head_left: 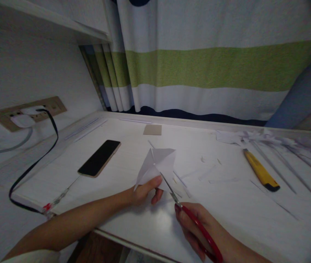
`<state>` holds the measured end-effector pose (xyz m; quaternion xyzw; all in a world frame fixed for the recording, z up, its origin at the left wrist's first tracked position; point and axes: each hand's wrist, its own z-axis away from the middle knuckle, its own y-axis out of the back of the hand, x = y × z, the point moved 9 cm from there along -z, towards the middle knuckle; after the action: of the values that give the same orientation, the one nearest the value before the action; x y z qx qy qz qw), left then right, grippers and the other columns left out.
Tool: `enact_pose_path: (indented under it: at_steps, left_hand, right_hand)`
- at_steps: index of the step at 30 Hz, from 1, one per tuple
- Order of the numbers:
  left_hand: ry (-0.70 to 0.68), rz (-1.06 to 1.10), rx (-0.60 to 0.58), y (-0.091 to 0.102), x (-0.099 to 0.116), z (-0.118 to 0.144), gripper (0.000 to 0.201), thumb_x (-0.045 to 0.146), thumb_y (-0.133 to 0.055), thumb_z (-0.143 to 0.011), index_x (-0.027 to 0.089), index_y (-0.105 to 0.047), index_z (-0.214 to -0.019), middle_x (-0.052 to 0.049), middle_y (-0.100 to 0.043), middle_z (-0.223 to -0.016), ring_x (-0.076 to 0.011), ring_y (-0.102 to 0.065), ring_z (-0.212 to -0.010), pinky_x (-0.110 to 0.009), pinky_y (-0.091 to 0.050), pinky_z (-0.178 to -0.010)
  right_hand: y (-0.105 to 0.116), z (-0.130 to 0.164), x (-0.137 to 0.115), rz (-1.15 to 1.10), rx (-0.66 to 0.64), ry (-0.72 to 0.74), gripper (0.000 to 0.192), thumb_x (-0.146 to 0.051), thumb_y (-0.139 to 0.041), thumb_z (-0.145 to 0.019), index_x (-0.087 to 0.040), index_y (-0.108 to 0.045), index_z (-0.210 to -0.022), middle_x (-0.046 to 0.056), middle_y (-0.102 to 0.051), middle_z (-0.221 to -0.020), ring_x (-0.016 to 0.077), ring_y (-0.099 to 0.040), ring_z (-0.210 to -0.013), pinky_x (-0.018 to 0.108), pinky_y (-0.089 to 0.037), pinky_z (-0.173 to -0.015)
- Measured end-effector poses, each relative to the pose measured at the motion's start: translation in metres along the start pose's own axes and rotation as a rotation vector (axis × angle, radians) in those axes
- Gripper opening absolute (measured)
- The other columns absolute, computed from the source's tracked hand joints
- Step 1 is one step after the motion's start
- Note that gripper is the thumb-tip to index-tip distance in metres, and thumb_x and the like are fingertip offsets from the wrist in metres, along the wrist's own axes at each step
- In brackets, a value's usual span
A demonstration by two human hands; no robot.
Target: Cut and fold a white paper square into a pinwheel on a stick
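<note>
In the head view, a white piece of paper (pixel 164 159) with cut, pointed corners is pinched between the thumb and fingers of my left hand (pixel 146 190). My right hand (pixel 196 221) is closed around red-handled scissors (pixel 200 228). Their metal blades reach up and left over the paper, near the tip of my left thumb. The blades look nearly together; whether paper lies between them I cannot tell. A slit runs from the paper's upper edge towards its middle.
A black-screened phone (pixel 100 159) lies to the left, a small grey-beige card (pixel 152 129) behind the paper. On the right are a yellow utility knife (pixel 261 170), thin rods (pixel 274 166) and crumpled paper scraps (pixel 267 138). A black cable (pixel 35 163) hangs from the wall socket (pixel 55 106).
</note>
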<state>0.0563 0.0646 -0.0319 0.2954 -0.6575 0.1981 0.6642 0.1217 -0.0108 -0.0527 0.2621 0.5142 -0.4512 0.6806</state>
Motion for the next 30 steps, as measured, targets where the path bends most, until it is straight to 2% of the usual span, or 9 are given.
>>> enact_pose_path:
  at_steps: [5,10,17,25,30]
  left_hand:
    - [0.002,0.004,0.02,0.003,-0.002,0.0,0.061,0.055,-0.023,-0.08,0.015,-0.042,-0.039,0.0,-0.038,-0.037,-0.0094,-0.041,-0.041,-0.022,-0.034,-0.048]
    - [0.012,0.005,0.054,0.002,-0.003,0.001,0.06,0.056,-0.024,-0.079,0.016,-0.039,-0.037,0.001,-0.034,-0.035,-0.0085,-0.037,-0.038,-0.022,-0.032,-0.045]
    - [0.016,-0.017,0.076,-0.002,0.003,0.002,0.063,0.058,-0.025,-0.078,0.016,-0.033,-0.032,0.002,-0.029,-0.031,-0.0071,-0.031,-0.033,-0.022,-0.028,-0.042]
    - [0.016,-0.032,0.085,-0.002,0.006,0.001,0.063,0.059,-0.025,-0.077,0.016,-0.031,-0.032,0.003,-0.028,-0.031,-0.0069,-0.03,-0.033,-0.021,-0.026,-0.04]
    - [0.011,-0.036,0.07,-0.004,0.005,0.001,0.062,0.056,-0.024,-0.079,0.016,-0.032,-0.033,0.003,-0.028,-0.031,-0.0065,-0.029,-0.032,-0.022,-0.026,-0.041]
  right_hand:
    - [0.001,0.0,-0.009,0.018,-0.009,0.075,0.044,-0.059,-0.038,-0.074,-0.016,-0.041,-0.065,-0.011,-0.028,-0.036,0.0019,-0.024,-0.028,0.013,-0.02,-0.028]
    - [0.002,0.0,-0.01,0.077,0.005,0.041,0.051,-0.067,-0.038,-0.067,-0.016,-0.04,-0.066,-0.009,-0.033,-0.046,0.0011,-0.027,-0.032,0.014,-0.022,-0.029]
    - [0.001,-0.001,-0.011,0.062,-0.032,0.079,0.053,-0.066,-0.034,-0.07,-0.014,-0.043,-0.07,-0.009,-0.031,-0.043,0.0016,-0.026,-0.031,0.014,-0.02,-0.029]
    - [-0.001,0.0,-0.003,-0.006,-0.017,0.044,0.045,-0.061,-0.036,-0.074,-0.016,-0.039,-0.066,-0.009,-0.033,-0.046,0.001,-0.027,-0.031,0.013,-0.022,-0.029]
    - [-0.003,-0.001,-0.001,0.024,-0.003,0.015,0.048,-0.063,-0.036,-0.072,-0.017,-0.038,-0.062,-0.01,-0.032,-0.037,0.0017,-0.028,-0.027,0.012,-0.021,-0.027]
